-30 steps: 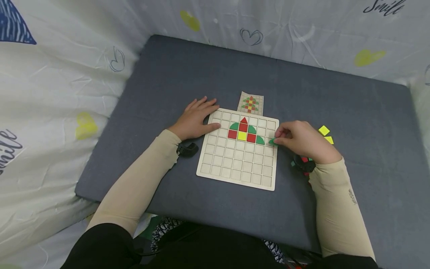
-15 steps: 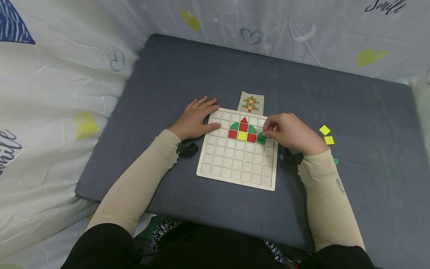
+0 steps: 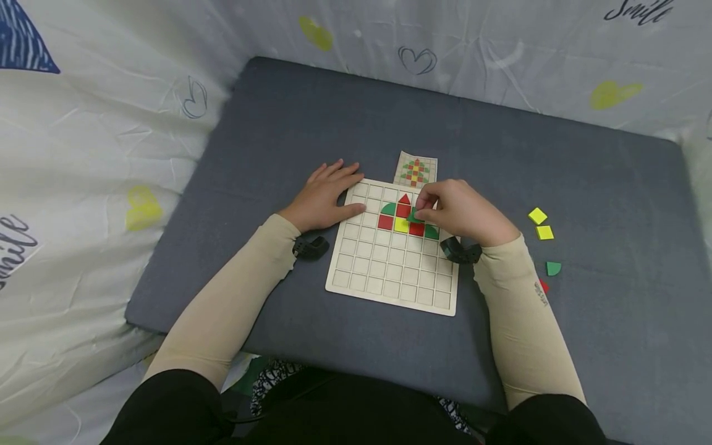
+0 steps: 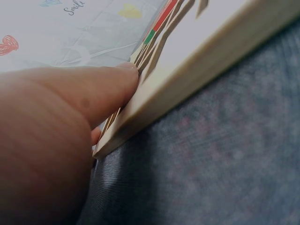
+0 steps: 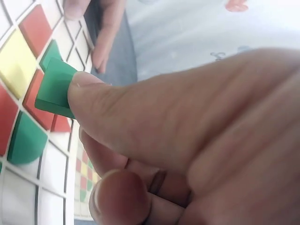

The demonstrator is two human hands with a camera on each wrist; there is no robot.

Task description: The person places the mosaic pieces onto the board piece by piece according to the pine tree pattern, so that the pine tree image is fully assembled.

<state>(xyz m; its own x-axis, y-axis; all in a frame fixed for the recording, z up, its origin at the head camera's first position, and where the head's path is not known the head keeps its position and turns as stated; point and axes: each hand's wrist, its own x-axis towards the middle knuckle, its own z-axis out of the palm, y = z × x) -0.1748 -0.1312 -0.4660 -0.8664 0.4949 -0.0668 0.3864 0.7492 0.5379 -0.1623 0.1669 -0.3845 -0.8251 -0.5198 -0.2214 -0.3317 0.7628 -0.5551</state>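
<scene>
My right hand (image 3: pixel 463 211) has moved leftward from the right edge of the pale wooden grid board (image 3: pixel 389 272), carrying the flat green tile (image 5: pixel 55 86) between my fingertips in over the coloured pieces (image 3: pixel 416 229). Right of my beige sleeve (image 3: pixel 514 321), a green quarter-circle tile (image 3: pixel 553 269) now shows whole, and a red piece (image 3: pixel 544 286) peeks out.

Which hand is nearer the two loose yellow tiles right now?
Right. The right hand pinches a green tile over the board, to the left of the yellow tiles; the left hand rests at the board's left edge, farther away.

One of the hands (image 4: pixel 49 131), thumb (image 4: pixel 110 86) on a pale board (image 4: pixel 187 82)
</scene>
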